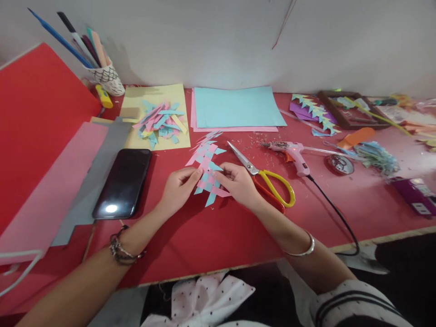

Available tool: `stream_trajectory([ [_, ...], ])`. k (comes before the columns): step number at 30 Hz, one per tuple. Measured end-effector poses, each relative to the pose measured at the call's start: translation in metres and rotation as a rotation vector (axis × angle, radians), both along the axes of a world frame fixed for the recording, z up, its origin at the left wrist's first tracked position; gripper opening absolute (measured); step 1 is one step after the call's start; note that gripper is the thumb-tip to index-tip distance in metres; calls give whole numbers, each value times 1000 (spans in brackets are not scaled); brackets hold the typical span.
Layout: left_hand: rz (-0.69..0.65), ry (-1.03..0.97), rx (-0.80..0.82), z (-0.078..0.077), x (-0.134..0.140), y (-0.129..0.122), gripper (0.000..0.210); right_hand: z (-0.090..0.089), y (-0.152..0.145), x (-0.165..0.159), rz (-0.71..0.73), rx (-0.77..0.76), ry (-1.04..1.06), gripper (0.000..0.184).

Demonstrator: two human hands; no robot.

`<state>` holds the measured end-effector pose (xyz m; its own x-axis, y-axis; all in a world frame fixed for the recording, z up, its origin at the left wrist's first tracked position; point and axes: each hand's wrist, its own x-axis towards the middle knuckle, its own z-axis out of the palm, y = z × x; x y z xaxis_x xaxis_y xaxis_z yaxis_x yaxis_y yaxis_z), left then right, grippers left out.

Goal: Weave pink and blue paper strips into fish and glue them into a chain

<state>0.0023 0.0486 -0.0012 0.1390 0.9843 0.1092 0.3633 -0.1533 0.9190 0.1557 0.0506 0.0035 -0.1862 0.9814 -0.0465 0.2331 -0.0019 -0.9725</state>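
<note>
A woven paper strip (206, 164) of pink and light blue pieces is held over the red table, its pointed ends sticking out at the sides. My left hand (180, 187) pinches its left edge between thumb and fingers. On the opposite edge, my right hand (239, 184) grips the weave near a blue point, fingertips partly hidden behind the paper. Just right of the weave lies a pair of scissors (252, 169) with yellow and red handles, blades pointing away, partly behind my right hand.
Cut paper strips (162, 119) are heaped on a yellow sheet (136, 97). Blue sheets (238, 106) lie at the back. A black phone (123, 184) rests on the left. To the right are a pink glue gun (297, 159) with its cord and a brown tray (344, 121).
</note>
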Motion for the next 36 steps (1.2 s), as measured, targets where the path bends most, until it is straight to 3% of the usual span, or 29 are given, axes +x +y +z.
stream_trajectory([
  [9, -46, 22, 24, 1, 1, 0, 29, 4, -2, -1, 3, -47, 28, 13],
  [21, -108, 6, 3, 2, 0, 0, 28, 2, -1, -3, -21, 33, 10, 13],
  [36, -61, -38, -61, 1, -1, 3, 21, 1, -4, -4, 48, 122, -94, 12],
])
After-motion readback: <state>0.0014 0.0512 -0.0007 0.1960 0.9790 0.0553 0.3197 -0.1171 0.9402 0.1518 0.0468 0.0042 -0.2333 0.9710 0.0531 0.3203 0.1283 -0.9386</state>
